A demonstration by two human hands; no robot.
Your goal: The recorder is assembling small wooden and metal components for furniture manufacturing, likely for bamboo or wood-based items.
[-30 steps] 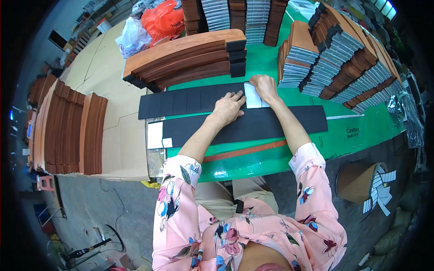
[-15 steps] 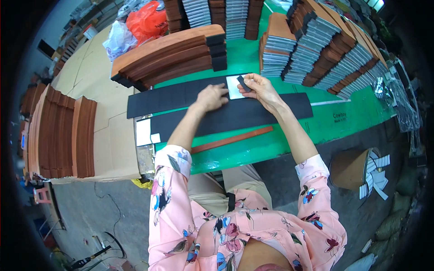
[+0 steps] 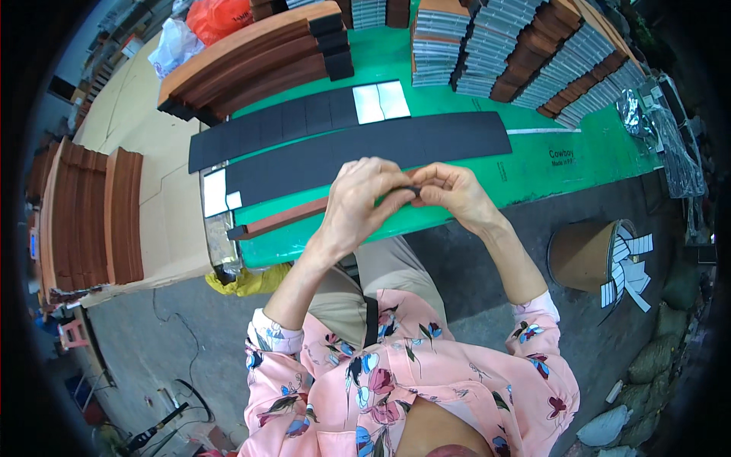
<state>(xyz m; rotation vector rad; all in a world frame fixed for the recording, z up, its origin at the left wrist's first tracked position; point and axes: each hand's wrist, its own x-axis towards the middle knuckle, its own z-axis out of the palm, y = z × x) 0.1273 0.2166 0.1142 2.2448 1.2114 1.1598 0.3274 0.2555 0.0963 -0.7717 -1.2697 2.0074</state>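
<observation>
A narrow reddish-brown strip (image 3: pixel 285 216) lies along the near edge of the green table, a black piece (image 3: pixel 237 231) covering its left end. At its right end both my hands meet over a small black foam-like pad (image 3: pixel 414 190). My left hand (image 3: pixel 358 202) is closed there, thumb and fingers pinching at the strip's end and pad. My right hand (image 3: pixel 458 196) pinches the pad from the right side. My fingers hide most of the pad and that end of the strip. Just beyond lie two long black sheets scored into pieces, a nearer one (image 3: pixel 365 146) and a farther one (image 3: pixel 274 126) with exposed white backing (image 3: pixel 381 102).
Curved brown pieces with black ends (image 3: pixel 251 72) are stacked at the back left. Taller stacks (image 3: pixel 502 57) fill the back right. More brown pieces (image 3: pixel 84 221) stand at left on cardboard (image 3: pixel 175 206). A bin (image 3: pixel 582 255) with white scraps stands on the floor at right.
Both hands came back from the far black sheet toward me, bringing the small black pad to the brown strip's right end. More white backing shows on the far sheet. The view shifted.
</observation>
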